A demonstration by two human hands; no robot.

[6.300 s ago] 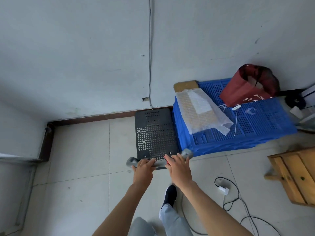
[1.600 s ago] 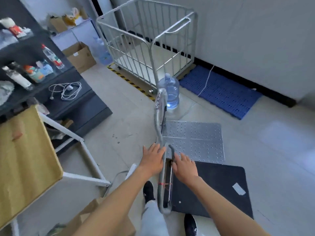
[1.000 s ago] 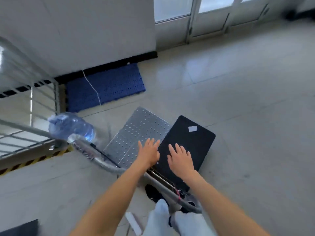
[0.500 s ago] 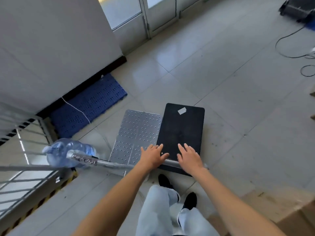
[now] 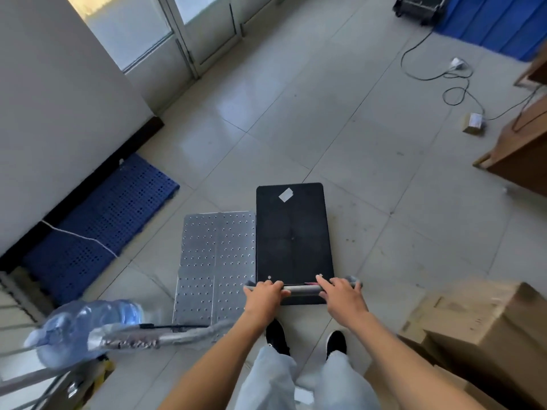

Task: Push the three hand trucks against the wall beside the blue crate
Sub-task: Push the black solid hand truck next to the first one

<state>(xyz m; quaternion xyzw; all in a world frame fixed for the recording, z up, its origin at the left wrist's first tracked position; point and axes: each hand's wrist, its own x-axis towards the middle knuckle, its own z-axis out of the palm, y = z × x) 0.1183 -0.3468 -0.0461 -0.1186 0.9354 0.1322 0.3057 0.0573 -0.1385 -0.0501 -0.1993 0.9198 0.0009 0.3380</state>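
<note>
- Black flat deck of hand truck [image 5: 293, 236] sits on the tile floor [image 5: 370, 149] right ahead of us, long axis pointing away; white tape patch [image 5: 285, 194] near its far end.
- Its grey handle bar [image 5: 302, 289] runs crosswise at the near end, over the deck edge.
- Head view, hands: our left hand [image 5: 264, 294] is wrapped over the bar's left end, fingers curled round it. Our right hand [image 5: 342, 294] is on the bar's right end, fingers laid over the top, index stretched fwd; can't tell if it's fully clenched.
- Silver perforated-deck truck [image 5: 214, 267] stands just beside the black one on its left, long edges touching or nearly so; can't tell which. Its handle [image 5: 157, 338] is blurred, low left in frame, in front of a big water bottle [image 5: 85, 324] lying/tilted at bottom left.
- Third truck, black, [image 5: 417, 8] far off at top right, next to the blue crate [image 5: 497, 22], which is cut by the frame edge. Black + silver trucks are well apart from the crate.
- Blue plastic mat [image 5: 97, 223] lies on the floor along the left wall [image 5: 59, 99], thin white cord [image 5: 80, 238] across it.
- Glass door [image 5: 165, 28] at top, left of centre.
- Cable w/ plug [image 5: 444, 72] loops on the floor top right; wooden furniture [image 5: 518, 143] at right edge.
- Cardboard box [image 5: 479, 332] at bottom right, near our right forearm.
- Our feet in black shoes [image 5: 275, 332] just behind the black deck, light trousers below.
</note>
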